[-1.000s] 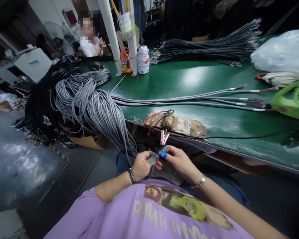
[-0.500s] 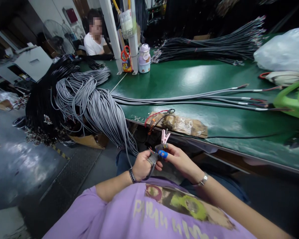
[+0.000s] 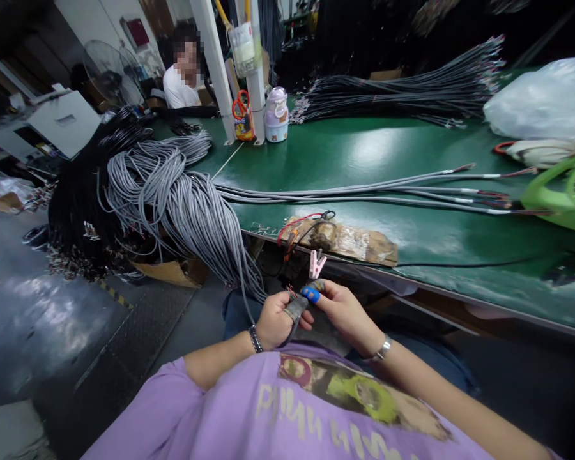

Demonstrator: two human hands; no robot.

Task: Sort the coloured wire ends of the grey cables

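My left hand (image 3: 273, 321) is closed around the end of a grey cable (image 3: 294, 329), in front of my lap below the table edge. Thin reddish wires (image 3: 292, 292) stick out above the thumb. Close against it, my right hand (image 3: 349, 314) is pinched, with blue tape on a finger; what lies between its fingertips is too small to make out. Worn grey coverings wrap some fingers of both hands. Just beyond the right fingertips stands a pink clip (image 3: 316, 263) at the table edge.
A thick bundle of grey cables (image 3: 182, 198) hangs over the table's left end. Several grey cables (image 3: 345, 193) stretch across the green table (image 3: 412, 144). A taped board (image 3: 359, 243) lies at the front edge. Behind are a cup (image 3: 276, 118), black cables (image 3: 393, 94) and a seated person (image 3: 179, 86).
My right hand has shifted slightly left, closer against the left hand. The left hand keeps its grip on the cable. The view has moved a little.
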